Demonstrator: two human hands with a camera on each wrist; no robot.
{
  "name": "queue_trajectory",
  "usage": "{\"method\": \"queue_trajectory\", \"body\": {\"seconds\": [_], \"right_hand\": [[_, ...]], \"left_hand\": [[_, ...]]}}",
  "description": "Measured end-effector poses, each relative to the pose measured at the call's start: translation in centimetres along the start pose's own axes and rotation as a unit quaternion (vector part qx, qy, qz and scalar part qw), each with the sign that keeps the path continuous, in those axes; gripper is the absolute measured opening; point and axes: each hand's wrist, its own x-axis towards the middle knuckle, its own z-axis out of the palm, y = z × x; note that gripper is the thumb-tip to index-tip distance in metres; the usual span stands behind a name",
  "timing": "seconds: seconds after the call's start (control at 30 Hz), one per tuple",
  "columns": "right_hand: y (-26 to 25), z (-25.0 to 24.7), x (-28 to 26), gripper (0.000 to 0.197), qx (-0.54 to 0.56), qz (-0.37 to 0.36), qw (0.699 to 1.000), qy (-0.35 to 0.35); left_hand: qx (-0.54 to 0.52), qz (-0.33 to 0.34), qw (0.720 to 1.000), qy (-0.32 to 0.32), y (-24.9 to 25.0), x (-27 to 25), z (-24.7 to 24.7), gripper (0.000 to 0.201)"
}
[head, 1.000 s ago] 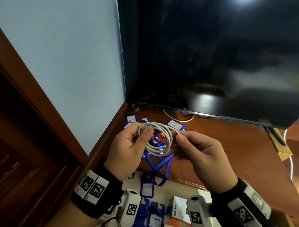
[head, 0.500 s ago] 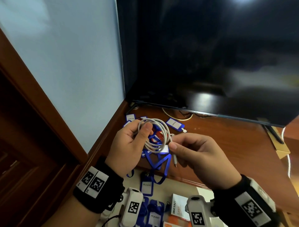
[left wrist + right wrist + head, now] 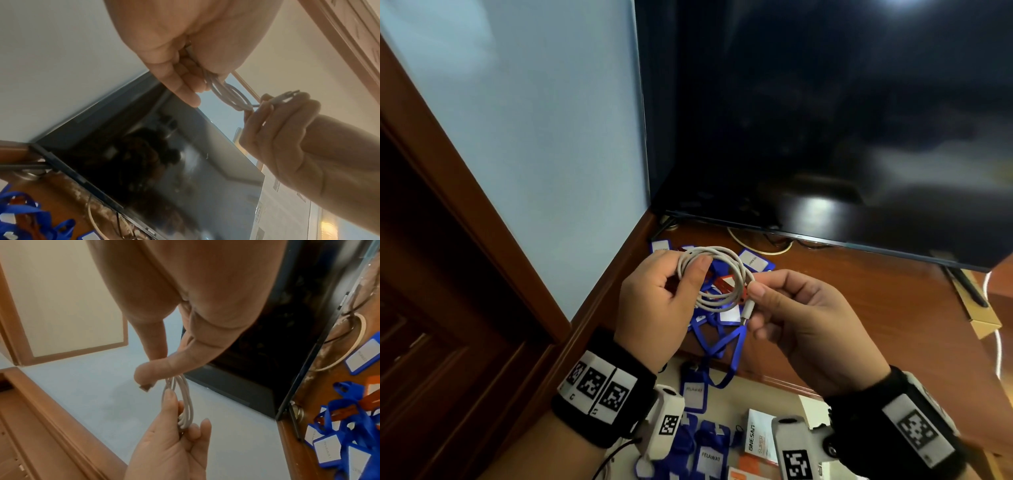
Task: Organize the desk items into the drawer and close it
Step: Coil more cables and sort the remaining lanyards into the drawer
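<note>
White cable [image 3: 717, 279]: one, wound into a coil of several loops, held in the air above the counter [image 3: 859, 294] between both hands.
Left hand [image 3: 657, 305]: thumb and fingers [image 3: 168, 404] pinch the left side of the coil, curled round the bundled loops.
Right hand [image 3: 804, 329]: thumb and forefinger pinch the cable's free end; one plug [image 3: 747, 312] sticks out below the thumb, beside the coil's right edge.
Badge holders on the counter [image 3: 751, 261]: a pile of blue ones with white cards and blue lanyards [image 3: 726, 342], lying under the hands; an exact count is not possible, at least four cards show. One red-orange holder [image 3: 726, 284] lies among them.
Drawer [image 3: 739, 404]: one, open below the counter's front edge; at least three blue badge holders [image 3: 710, 457] and one white box [image 3: 758, 435] lie inside.
Screen [image 3: 825, 120]: one, dark, standing at the back of the counter.
Loose cord [image 3: 760, 245]: one pale loop lying beneath the screen.
</note>
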Motion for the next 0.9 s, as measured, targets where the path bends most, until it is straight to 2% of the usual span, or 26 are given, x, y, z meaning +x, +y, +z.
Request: {"method": "queue_trajectory", "body": {"seconds": [0.17,0.33,0.47,0.6,0.67,0.73,0.8,0.9], "right_hand": [[0.0,0.2,-0.1,0.018,0.01,0.001,1.0,0.012],[0.4,0.3,-0.1,0.026,-0.011,-0.028,0.999,0.025],[0.7,0.4,-0.1,0.026,-0.105,-0.082,0.99,0.045],[1.4,0.2,0.3,0.021,-0.262,-0.158,0.949,0.073],[1.9,0.1,0.4,0.02,-0.287,-0.177,0.939,0.069],[2.2,-0.1,0.6,0.024,-0.259,-0.165,0.95,0.053],[2.3,-0.2,0.7,0.027,-0.18,-0.129,0.974,0.042],[2.5,-0.4,1.1,0.015,-0.06,-0.074,0.995,0.04]], "left_hand": [[0.028,0.023,0.999,0.01,0.3,-0.2,0.2,0.028],[0.023,0.027,0.999,0.004,0.6,-0.5,0.1,0.029],[0.015,0.033,0.999,-0.013,0.7,-0.8,0.1,0.029],[-0.016,0.013,0.999,-0.034,0.8,-0.9,0.1,0.031],[-0.038,-0.01,0.998,-0.043,0.8,-1.0,0.1,0.035],[-0.054,-0.034,0.997,-0.051,0.7,-1.0,0.1,0.037],[-0.061,-0.057,0.994,-0.067,0.6,-0.9,0.1,0.035],[-0.057,-0.069,0.992,-0.092,0.5,-0.9,0.2,0.028]]}}
